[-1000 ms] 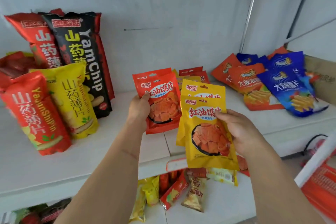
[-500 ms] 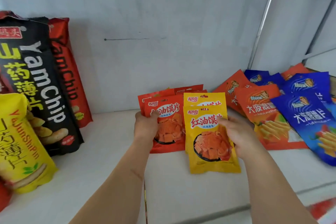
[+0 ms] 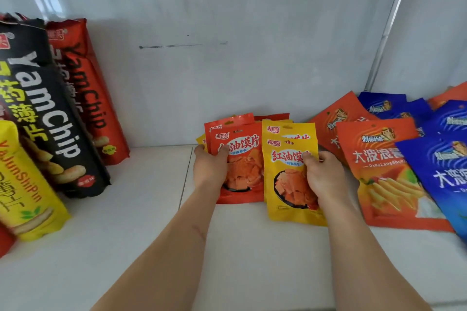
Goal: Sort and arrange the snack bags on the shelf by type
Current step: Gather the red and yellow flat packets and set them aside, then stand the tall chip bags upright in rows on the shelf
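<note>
My left hand point(image 3: 210, 166) grips a small red snack bag point(image 3: 243, 174) by its left edge, thumb across the front. Further red bags of the same kind stand behind it near the back wall. My right hand point(image 3: 322, 177) holds two small yellow snack bags point(image 3: 288, 159), one in front of the other, thumb on the front one. Both sets sit side by side low over the white shelf point(image 3: 151, 222), at its middle rear. A sliver of another yellow bag shows behind my left hand.
At the left stand tall yam chip bags: a black one point(image 3: 48, 118), a red one point(image 3: 86, 88) and a yellow one point(image 3: 27, 184). At the right lie orange bags point(image 3: 386, 174) and blue bags point(image 3: 444, 177), overlapping. A white wall backs the shelf.
Both hands have moved forward and down, carrying the red and yellow bags from in front of the shelf edge to the shelf's rear middle. The view has closed in.
</note>
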Available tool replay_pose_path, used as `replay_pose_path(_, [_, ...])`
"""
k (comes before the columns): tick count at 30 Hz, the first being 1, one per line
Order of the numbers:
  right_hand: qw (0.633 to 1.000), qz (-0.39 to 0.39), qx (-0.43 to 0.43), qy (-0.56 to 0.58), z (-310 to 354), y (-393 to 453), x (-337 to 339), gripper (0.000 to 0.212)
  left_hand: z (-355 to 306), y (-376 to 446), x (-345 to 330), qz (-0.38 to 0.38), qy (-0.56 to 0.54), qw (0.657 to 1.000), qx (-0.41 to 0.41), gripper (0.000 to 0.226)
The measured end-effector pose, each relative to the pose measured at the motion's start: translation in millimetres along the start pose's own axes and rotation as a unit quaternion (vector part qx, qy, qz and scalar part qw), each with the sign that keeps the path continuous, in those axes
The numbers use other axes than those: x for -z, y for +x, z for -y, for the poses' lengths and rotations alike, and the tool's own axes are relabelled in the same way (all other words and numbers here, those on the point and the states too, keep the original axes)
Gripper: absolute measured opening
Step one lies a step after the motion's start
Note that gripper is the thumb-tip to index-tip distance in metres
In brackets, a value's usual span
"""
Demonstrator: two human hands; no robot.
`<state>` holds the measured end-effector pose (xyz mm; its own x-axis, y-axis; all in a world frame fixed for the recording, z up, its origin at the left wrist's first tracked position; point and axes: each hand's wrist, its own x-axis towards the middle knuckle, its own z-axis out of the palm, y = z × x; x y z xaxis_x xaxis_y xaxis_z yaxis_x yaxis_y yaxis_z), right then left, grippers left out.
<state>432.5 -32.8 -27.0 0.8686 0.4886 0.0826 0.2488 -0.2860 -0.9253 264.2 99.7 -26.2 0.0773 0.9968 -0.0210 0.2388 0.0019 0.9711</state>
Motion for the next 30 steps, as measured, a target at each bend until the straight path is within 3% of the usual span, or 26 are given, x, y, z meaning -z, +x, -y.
replay_pose_path(6, [0.998,-0.031,0.023,-0.058,-1.0,-7.1,0.0,0.047,3.2,-25.1,18.6,-0.041,0.078,0.995,-0.034,0.065])
replay_pose_path(11, [0.976,-0.104,0.128,-0.142,10.6,-24.3,7.0,0.042,9.7,-55.6,31.1,-0.075,0.204,0.971,-0.100,0.055])
replay_pose_path(14, [0.946,-0.102,0.255,-0.174,22.1,-43.8,-1.7,0.029,11.8,-75.1,47.2,-0.104,0.341,0.912,-0.202,0.040])
replay_pose_path(18, [0.875,-0.027,0.422,-0.235,33.8,-83.5,-32.6,0.017,27.9,-81.7,82.3,-0.160,0.460,0.790,-0.371,0.023])
replay_pose_path(20, [0.852,0.006,0.459,-0.252,37.9,-102.7,-46.6,0.018,35.2,-80.3,105.0,-0.165,0.501,0.749,-0.402,0.014])
replay_pose_path(22, [0.840,0.028,0.476,-0.260,43.1,-121.6,-60.2,0.015,40.1,-78.7,130.2,-0.177,0.519,0.718,-0.430,0.019])
replay_pose_path(25, [0.829,0.061,0.495,-0.254,53.7,-152.8,-82.7,0.014,49.0,-78.8,171.1,-0.189,0.521,0.704,-0.443,0.030])
replay_pose_path(30, [0.836,0.136,0.484,-0.221,84.2,-216.7,-124.9,0.025,66.9,-85.7,248.2,-0.225,0.501,0.709,-0.443,0.026])
